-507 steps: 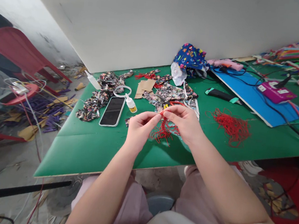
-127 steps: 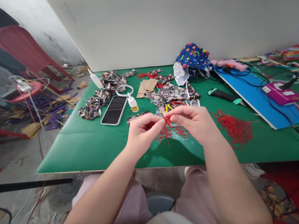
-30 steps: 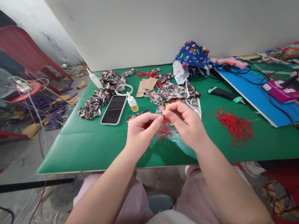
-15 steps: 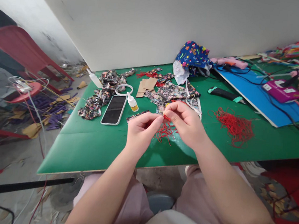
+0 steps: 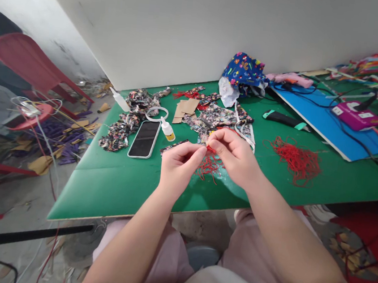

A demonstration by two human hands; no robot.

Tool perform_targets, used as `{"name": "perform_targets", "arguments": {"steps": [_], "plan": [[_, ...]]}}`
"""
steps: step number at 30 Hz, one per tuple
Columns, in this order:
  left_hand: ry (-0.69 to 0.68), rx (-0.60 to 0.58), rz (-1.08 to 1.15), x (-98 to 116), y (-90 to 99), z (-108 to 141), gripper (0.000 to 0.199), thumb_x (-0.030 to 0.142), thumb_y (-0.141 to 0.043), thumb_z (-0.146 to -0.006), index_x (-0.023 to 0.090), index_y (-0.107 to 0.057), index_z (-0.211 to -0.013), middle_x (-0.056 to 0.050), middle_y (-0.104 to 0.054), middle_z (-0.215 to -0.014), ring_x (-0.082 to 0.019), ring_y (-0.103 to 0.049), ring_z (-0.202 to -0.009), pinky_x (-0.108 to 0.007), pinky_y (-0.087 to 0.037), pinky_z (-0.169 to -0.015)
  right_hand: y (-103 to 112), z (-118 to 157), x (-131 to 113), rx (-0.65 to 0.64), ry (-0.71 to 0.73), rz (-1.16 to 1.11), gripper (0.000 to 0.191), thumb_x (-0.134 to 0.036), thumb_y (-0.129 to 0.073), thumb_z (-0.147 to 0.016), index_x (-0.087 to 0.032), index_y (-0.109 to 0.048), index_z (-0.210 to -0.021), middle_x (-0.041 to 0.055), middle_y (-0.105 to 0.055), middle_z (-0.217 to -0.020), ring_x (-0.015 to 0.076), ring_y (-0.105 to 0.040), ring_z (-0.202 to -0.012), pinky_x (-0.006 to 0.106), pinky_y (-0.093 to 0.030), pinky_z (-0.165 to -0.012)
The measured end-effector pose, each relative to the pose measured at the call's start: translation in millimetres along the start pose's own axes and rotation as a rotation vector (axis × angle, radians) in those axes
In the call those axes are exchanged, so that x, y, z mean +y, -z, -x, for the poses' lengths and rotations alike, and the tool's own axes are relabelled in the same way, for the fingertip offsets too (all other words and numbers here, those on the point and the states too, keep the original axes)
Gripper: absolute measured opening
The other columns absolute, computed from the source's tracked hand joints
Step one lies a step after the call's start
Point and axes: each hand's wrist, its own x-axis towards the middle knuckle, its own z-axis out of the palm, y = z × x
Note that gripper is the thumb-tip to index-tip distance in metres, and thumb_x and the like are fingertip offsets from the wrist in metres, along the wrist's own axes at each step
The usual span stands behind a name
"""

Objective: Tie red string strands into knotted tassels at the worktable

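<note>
Clock centred on the meeting fingertips, twelve pointing away from the body. Toward ten, a slim white bottle (image 5: pixel 120 100), aslant beside bunched floral fabric (image 5: pixel 117 131); no view of its contents. At nine, a phone (image 5: pixel 144 140), dark screen upward. Nearer, toward ten, a small dropper bottle (image 5: pixel 167 130); too small to tell whether capped or how full. Possibly knocked over by a sideways swing from the left hand (image 5: pixel 180 162), at eight, with thumb and forefinger pressed together. Pinched at the hub: a red strand (image 5: pixel 210 148), exact hold hidden by the fingertips. Prone to slipping because of its thinness, or to snagging in the tangle of red threads (image 5: pixel 210 166) just toward six. Farther down at six, below the table (image 5: pixel 102 195), a grey basin (image 5: pixel 202 255); cannot see inside. At four, the right hand (image 5: pixel 234 157), likewise pinching the strand between thumb and forefinger. At two, a utility knife (image 5: pixel 284 119), one end near the blue board (image 5: pixel 326 124); a possible cut if grasped carelessly. At three, a loose red thread pile (image 5: pixel 296 162), liable to knot if pulled hastily.
</note>
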Motion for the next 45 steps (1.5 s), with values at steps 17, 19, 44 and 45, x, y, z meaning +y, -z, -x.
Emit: {"name": "perform_targets", "arguments": {"steps": [17,19,44,45], "plan": [[-0.005,0.063,-0.002,-2,1.2,0,0.019,0.035,-0.063,-0.077,0.018,-0.069,-0.072,0.001,-0.057,-0.059,-0.007,-0.042,-0.049,-0.021,-0.033,-0.045,-5,0,7,0.07,-0.076,-0.175,0.021,-0.032,-0.073,-0.068,-0.022,-0.069,-0.086,0.0016,-0.069,-0.089,0.013,-0.063,-0.082,0.027,-0.053,-0.072],[-0.017,0.067,-0.04,-2,0.7,1,0.018,0.034,-0.063,-0.077,0.018,-0.07,-0.072,0.002,-0.055,-0.057,-0.007,-0.041,-0.049,-0.021,-0.032,-0.045,-7,-1,7,0.136,-0.083,-0.183,0.016,-0.034,-0.073,-0.068,-0.021,-0.069,-0.076,0.0003,-0.069,-0.079,0.0119,-0.063,-0.073,0.026,-0.052,-0.066],[0.049,0.063,0.159,-4,0.0,-1,0.017,0.035,-0.066,-0.075,0.018,-0.069,-0.07,0.004,-0.052,-0.054,-0.004,-0.036,-0.047,-0.019,-0.033,-0.047,0,2,-5,0.205,0.067,-0.012,0.007,-0.025,-0.066,-0.075,-0.021,-0.06,-0.077,-0.0037,-0.061,-0.073,0.0075,-0.058,-0.067,0.021,-0.047,-0.061],[0.039,0.065,0.159,-4,0.1,-1,0.017,0.034,-0.066,-0.075,0.018,-0.069,-0.07,0.004,-0.052,-0.054,-0.004,-0.036,-0.047,-0.019,-0.033,-0.047,0,2,-5,0.187,0.085,0.019,0.007,-0.024,-0.067,-0.074,-0.021,-0.061,-0.077,-0.0037,-0.062,-0.074,0.0077,-0.058,-0.068,0.021,-0.047,-0.062]]}}
